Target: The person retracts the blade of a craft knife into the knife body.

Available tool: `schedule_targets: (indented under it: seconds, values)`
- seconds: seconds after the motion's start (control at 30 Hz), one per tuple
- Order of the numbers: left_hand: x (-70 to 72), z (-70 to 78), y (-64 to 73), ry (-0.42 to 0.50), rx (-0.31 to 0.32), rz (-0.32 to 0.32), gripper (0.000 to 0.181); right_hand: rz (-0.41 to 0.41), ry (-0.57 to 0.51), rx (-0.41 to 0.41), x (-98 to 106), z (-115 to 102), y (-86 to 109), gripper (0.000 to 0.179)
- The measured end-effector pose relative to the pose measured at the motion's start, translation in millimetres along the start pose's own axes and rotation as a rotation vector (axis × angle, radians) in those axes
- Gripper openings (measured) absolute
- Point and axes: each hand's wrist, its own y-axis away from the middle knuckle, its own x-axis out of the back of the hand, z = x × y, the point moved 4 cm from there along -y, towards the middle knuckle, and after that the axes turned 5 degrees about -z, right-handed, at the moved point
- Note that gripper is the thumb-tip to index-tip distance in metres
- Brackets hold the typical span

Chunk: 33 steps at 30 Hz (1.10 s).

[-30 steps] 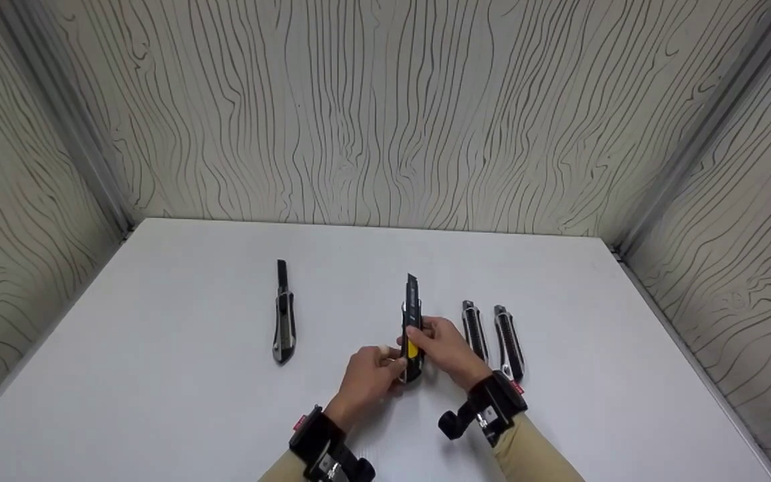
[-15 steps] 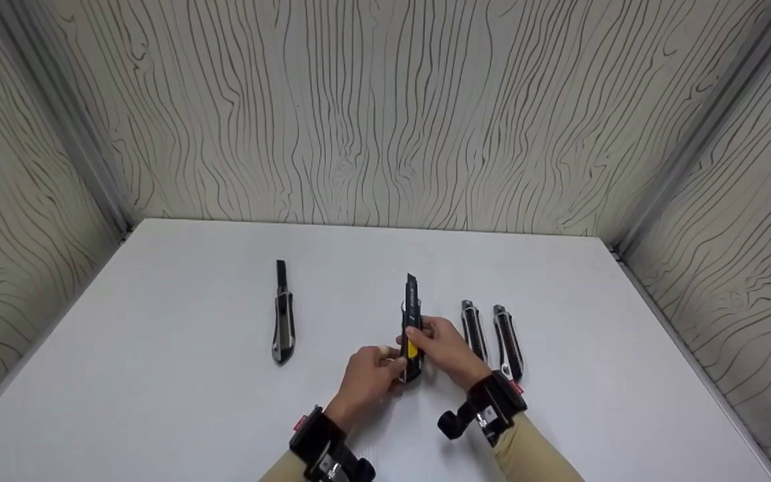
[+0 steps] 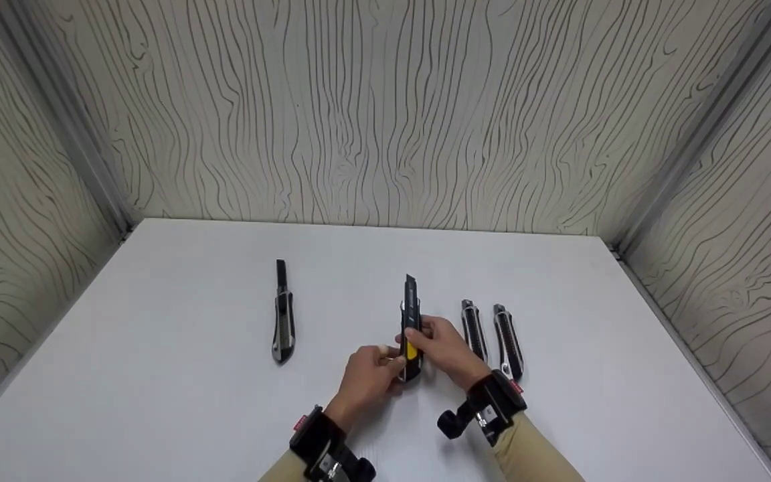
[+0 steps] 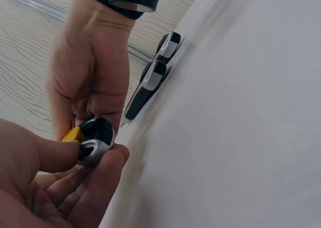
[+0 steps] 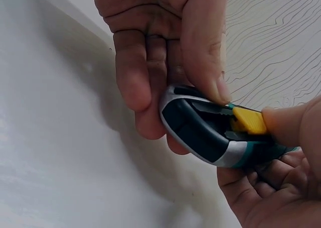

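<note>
Both my hands hold a utility knife (image 3: 411,308) near the middle of the white table, its dark blade extended and its slanted tip pointing away from me. My left hand (image 3: 367,376) pinches the butt end between thumb and fingers. My right hand (image 3: 449,347) grips the handle from the right. In the right wrist view, my right thumb (image 5: 288,127) presses against the yellow slider (image 5: 249,121). The knife's body is black, silver and green. My left fingers (image 5: 150,120) lie partly under it, some hidden by the handle.
Another utility knife (image 3: 284,328) lies to the left on the table (image 3: 158,321), its dark blade extended. Two more lie right of my right hand: a nearer knife (image 3: 474,328) and an outer knife (image 3: 508,338). A patterned wall panel (image 3: 359,114) rises behind the table.
</note>
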Motion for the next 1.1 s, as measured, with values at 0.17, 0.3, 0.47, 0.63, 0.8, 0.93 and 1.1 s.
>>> schedule_targets:
  seconds: [0.17, 0.3, 0.47, 0.63, 0.8, 0.93, 1.1]
  values:
    - [1.2, -0.7, -0.5, -0.024, -0.001, 0.005, 0.025, -0.005, 0.001, 0.007, -0.5, -0.2, 0.5, 0.037]
    - [1.1, -0.5, -0.8, -0.044, -0.009, 0.012, 0.025, -0.012, -0.007, 0.012, -0.4, 0.5, 0.3, 0.037]
    - [1.6, 0.0, -0.6, -0.072, -0.006, 0.027, 0.024, -0.023, -0.015, 0.003, -1.6, 0.2, 0.3, 0.038]
    - [2.3, -0.3, -1.2, -0.067, 0.005, 0.03, 0.024, -0.023, -0.037, -0.007, -2.8, -1.1, 1.5, 0.038]
    - [1.3, 0.6, -0.2, -0.03, -0.002, 0.022, 0.025, -0.038, -0.053, 0.018, -2.7, -1.4, 2.6, 0.039]
    - [1.0, 1.3, 0.5, -0.018, -0.001, 0.024, 0.025, -0.054, -0.063, 0.031, -3.2, -0.3, 2.1, 0.041]
    - [1.7, 1.6, -0.3, -0.023, 0.022, 0.037, 0.026, -0.041, -0.055, 0.021, -3.3, 0.5, 0.5, 0.042]
